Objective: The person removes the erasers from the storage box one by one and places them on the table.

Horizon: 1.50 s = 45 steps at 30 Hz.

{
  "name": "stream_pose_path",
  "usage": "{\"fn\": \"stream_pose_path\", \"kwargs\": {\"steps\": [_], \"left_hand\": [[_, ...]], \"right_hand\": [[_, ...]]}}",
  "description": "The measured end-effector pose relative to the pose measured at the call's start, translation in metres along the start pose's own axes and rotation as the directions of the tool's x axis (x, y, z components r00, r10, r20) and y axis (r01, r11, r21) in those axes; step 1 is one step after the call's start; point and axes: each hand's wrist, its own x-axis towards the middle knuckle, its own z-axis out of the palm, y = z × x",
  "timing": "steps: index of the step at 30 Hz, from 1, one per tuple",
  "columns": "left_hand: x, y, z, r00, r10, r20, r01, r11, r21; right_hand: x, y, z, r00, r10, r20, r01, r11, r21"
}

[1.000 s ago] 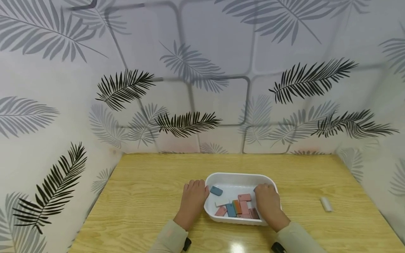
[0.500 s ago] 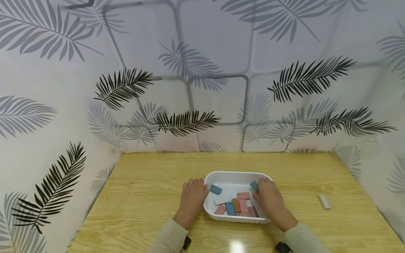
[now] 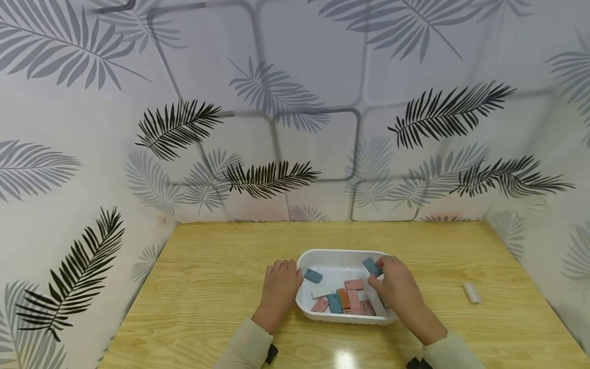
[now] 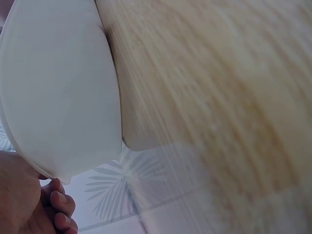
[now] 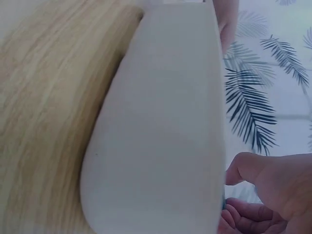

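A white oblong plastic tray (image 3: 341,318) with rounded corners stands on the table. My left hand (image 3: 279,284) grips its left end; in the left wrist view the fingers (image 4: 61,201) curl at the rim. Over the tray's far right corner, my right hand (image 3: 400,282) pinches a blue rectangular block (image 3: 371,266) between thumb and fingers. In the right wrist view the tray wall (image 5: 156,122) hides most of that block. Inside lie another blue block (image 3: 313,275), a white block (image 3: 321,292), an orange-and-green block (image 3: 343,298) and several pink ones, mostly bunched toward the near side.
On the wooden table (image 3: 221,256), a small whitish block (image 3: 471,293) lies to the right of the tray. A wall covering (image 3: 318,154) with a leaf pattern rises behind and at both sides of the table.
My right hand has lifted the blue block up from the tray's right end, and more of the block now shows. The left hand has stayed at the left rim.
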Motion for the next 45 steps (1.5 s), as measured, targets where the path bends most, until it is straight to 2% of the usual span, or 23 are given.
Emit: {"fn": "stream_pose_path", "kwargs": {"steps": [5, 11, 18, 23, 28, 32, 36, 41, 45], "left_hand": [[0.001, -0.001, 0.003, 1.0, 0.0, 0.002, 0.0, 1.0, 0.013], [0.001, -0.001, 0.005, 1.0, -0.004, 0.014, 0.004, 1.0, 0.014], [0.0, -0.001, 0.004, 1.0, 0.004, 0.021, -0.004, 1.0, 0.006], [-0.001, -0.002, 0.006, 1.0, 0.005, 0.028, -0.005, 1.0, 0.018], [0.0, -0.002, 0.007, 1.0, 0.005, 0.015, -0.005, 1.0, 0.018], [0.001, -0.001, 0.005, 1.0, 0.007, 0.003, -0.007, 1.0, 0.012], [0.001, -0.001, 0.005, 1.0, 0.004, 0.014, -0.004, 1.0, 0.024], [0.001, 0.0, 0.003, 1.0, -0.008, 0.022, 0.008, 1.0, 0.003], [0.0, 0.0, 0.001, 1.0, 0.002, -0.003, -0.002, 1.0, 0.005]], "right_hand": [[-0.002, 0.0, -0.014, 1.0, 0.019, -0.009, -0.018, 0.999, 0.03], [-0.006, 0.013, -0.028, 0.998, 0.05, -0.047, -0.046, 0.996, 0.071], [-0.016, 0.044, -0.035, 0.992, 0.101, -0.07, -0.095, 0.992, 0.088], [-0.022, 0.069, -0.039, 0.988, 0.116, -0.098, -0.111, 0.993, 0.046], [-0.029, 0.096, -0.042, 0.986, 0.146, -0.075, -0.146, 0.989, -0.004], [-0.033, 0.115, -0.041, 0.981, 0.19, -0.025, -0.191, 0.982, -0.018], [-0.036, 0.132, -0.037, 0.978, 0.209, -0.001, -0.209, 0.977, -0.037], [-0.038, 0.144, -0.038, 0.97, 0.241, 0.032, -0.239, 0.97, -0.051], [-0.038, 0.147, -0.039, 0.965, 0.256, 0.049, -0.253, 0.966, -0.053]]}}
